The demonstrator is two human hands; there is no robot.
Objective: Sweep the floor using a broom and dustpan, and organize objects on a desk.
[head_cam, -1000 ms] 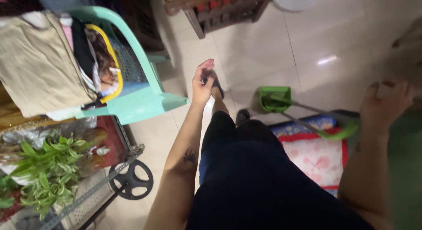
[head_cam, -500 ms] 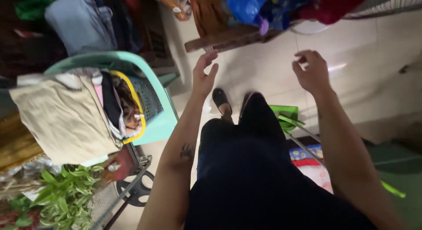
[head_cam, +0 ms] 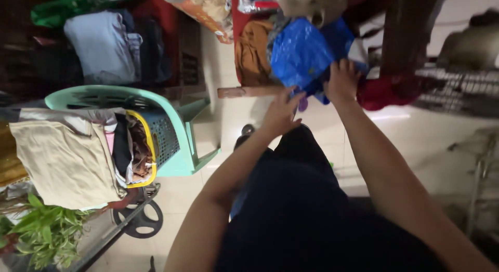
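Both my arms reach forward to a crinkled blue plastic bag (head_cam: 304, 51) lying on a wooden shelf (head_cam: 249, 91) among piled cloth. My right hand (head_cam: 341, 80) rests on the bag's lower right edge, fingers curled on it. Just below the bag's bottom edge, my left hand (head_cam: 280, 112) has its fingers spread, reaching toward it and holding nothing.
A mint green plastic chair (head_cam: 176, 131) stands at left, holding a blue and yellow basket (head_cam: 153, 142) of clothes with beige cloth (head_cam: 67, 157) draped over it. A potted plant (head_cam: 44, 233) and a black wheel (head_cam: 136, 220) are lower left. Wire racks (head_cam: 457, 85) stand at right on pale tiles.
My view has tilted up from the floor and the green dustpan to the shelf. Both hands moved forward and up; the right one reached the blue bag.
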